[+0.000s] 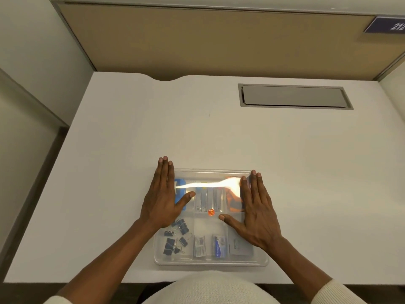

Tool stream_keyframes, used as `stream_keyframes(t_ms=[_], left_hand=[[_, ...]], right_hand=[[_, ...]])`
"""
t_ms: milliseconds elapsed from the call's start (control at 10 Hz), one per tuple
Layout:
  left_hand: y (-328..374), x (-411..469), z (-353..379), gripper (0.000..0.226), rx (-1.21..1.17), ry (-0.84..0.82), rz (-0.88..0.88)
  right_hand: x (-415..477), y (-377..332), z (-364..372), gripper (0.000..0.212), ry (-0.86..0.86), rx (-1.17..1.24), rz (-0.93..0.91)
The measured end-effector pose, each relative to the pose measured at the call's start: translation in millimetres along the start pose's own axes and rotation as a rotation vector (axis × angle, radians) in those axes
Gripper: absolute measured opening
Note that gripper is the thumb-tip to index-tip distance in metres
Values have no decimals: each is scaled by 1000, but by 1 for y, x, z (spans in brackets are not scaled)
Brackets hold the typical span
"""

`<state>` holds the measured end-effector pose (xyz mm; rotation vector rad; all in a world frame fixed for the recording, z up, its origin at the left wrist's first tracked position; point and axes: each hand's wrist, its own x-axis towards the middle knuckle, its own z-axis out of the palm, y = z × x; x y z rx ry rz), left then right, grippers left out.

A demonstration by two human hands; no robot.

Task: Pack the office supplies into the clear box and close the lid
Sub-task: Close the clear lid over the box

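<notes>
Hands lie flat on the lid of the clear box [211,261], which sits on the white desk [131,128] close to the near edge, right in front of the person. The left hand [163,200] is spread open, palm down, along the left side of the lid, its fingers reaching just past the far left corner; the right hand [257,212] is equally open and flat along the right side, thumb pointing inward. Neither grips anything. Through the plastic the supplies show in their compartments: black binder clips [174,238] at the near left, small packets [209,246] along the near row, a blue item [180,194] at the far left, something orange at the far right. So the packing looks done and the step in hand seems to be seating the lid. To do it well, pressure should go straight down and evenly on both sides, then move toward the near corners, which no hand covers yet. Whether the lid has fully caught cannot be told; glare hides the far edge.
</notes>
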<state>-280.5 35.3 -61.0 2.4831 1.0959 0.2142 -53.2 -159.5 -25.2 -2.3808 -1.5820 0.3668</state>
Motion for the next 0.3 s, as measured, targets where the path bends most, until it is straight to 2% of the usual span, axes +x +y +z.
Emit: stream_keyframes(t_ms=[200,300], left_hand=[[6,5,-4,110,110,-10,-31],[8,2,-7,113,132,27,-57]], right_hand=[[5,5,-10,121,-54,-129,-10],[6,7,-14,120,-78,-107,11]])
